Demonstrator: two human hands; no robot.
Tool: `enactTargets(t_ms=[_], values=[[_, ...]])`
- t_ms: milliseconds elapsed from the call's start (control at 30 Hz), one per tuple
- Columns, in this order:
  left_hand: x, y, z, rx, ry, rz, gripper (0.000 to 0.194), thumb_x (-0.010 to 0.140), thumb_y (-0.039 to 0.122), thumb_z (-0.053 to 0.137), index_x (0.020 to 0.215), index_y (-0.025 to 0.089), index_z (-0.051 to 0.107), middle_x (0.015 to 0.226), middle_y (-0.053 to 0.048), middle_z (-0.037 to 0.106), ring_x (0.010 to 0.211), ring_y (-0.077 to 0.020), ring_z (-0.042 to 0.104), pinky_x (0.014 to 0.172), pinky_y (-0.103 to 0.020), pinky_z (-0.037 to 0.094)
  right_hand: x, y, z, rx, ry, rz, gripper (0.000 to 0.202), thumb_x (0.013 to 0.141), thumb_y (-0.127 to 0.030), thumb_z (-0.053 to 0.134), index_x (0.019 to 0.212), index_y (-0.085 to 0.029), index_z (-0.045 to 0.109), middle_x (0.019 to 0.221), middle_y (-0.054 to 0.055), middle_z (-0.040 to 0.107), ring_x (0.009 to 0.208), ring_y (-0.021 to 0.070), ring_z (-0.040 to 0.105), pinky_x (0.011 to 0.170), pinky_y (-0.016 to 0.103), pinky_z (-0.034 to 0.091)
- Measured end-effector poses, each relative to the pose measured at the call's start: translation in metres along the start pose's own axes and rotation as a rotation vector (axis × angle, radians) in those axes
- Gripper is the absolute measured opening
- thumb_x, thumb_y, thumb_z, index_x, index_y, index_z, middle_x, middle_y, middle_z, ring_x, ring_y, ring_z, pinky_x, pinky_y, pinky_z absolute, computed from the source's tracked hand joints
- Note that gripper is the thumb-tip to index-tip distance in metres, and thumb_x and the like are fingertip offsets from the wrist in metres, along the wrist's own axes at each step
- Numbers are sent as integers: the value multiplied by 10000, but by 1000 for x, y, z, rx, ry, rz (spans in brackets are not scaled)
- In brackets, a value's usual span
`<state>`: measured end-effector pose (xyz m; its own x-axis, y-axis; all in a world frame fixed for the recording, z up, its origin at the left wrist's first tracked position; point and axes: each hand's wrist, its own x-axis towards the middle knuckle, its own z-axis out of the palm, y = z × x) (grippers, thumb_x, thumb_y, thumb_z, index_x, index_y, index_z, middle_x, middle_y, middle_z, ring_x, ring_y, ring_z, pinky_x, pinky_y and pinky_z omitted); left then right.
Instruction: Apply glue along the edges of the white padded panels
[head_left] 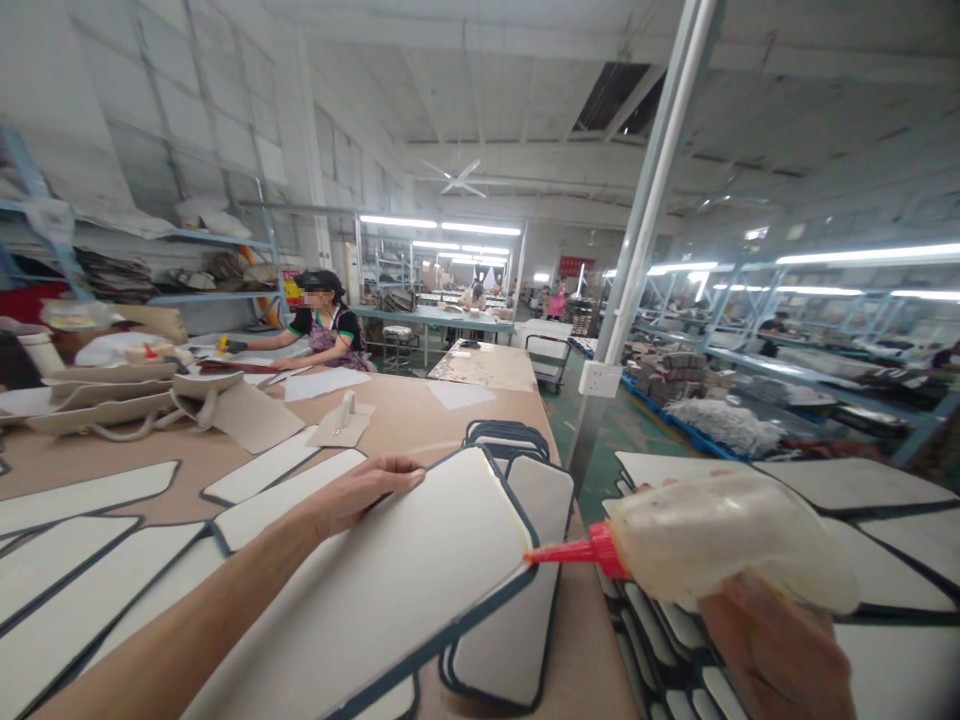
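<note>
A long pale panel with a dark edge [405, 560] is raised at the centre, its far edge pinched by my left hand [371, 490]. My right hand [772, 640] is wrapped round a translucent squeeze bottle [720, 535], which lies nearly level with its red nozzle pointing left. The nozzle tip touches or nearly touches the panel's right corner. A thin yellowish line runs along the panel's edge near that corner. Beneath and to the right of the panel sits a stack of similar dark-edged panels [517, 630].
More pale panels [97, 590] lie spread at the left of the brown table [405, 400]. Stacks of panels [892, 560] stand at the right. Beige pieces [255, 415] lie farther back. A metal post [630, 240] rises beyond the table. A person [326, 330] works at the far left.
</note>
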<state>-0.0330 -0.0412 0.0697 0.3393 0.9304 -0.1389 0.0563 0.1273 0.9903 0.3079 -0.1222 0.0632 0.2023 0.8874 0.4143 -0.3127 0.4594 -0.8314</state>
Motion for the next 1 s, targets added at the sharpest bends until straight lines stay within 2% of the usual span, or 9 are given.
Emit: enactTargets(t_ms=[200,300,467,633,833,1000], values=[[4,-5,10,-114,89,23,301,667,374,730,813,146,600,685,-11,666,561,-130,600,499,-201,453,3,6,8,98,130,-197,607,607,-200,726,1185,-275,557,1029,64,685,878,275,660,746,411,569],[4,-6,17,-152,136,25,321,634,381,753,795,156,592,663,4,649,556,-124,594,489,-193,451,7,6,12,113,182,-243,598,596,-174,730,1171,-225,574,1046,81,677,852,267,663,749,397,559],[6,-12,24,-239,151,24,335,608,370,775,796,178,576,653,22,634,572,-122,592,505,-193,454,13,11,12,130,199,-278,563,614,-198,736,1155,-229,587,1023,51,686,828,215,660,749,327,540],[8,-23,28,-300,140,9,328,631,377,760,775,183,538,633,31,610,589,-125,589,509,-194,439,20,17,10,110,260,-227,585,581,-231,766,1141,-251,599,988,28,692,780,191,649,775,337,520],[9,-38,27,-293,138,-9,329,689,408,712,797,180,500,662,25,604,610,-127,572,529,-207,436,28,22,11,151,226,-181,582,544,-232,790,1102,-228,626,954,49,689,746,181,635,692,305,541],[12,-45,26,-310,154,-7,390,656,457,728,827,186,506,687,27,606,646,-133,574,577,-225,465,30,25,8,147,228,-124,570,532,-237,796,1079,-236,637,907,44,693,769,179,630,651,260,542]])
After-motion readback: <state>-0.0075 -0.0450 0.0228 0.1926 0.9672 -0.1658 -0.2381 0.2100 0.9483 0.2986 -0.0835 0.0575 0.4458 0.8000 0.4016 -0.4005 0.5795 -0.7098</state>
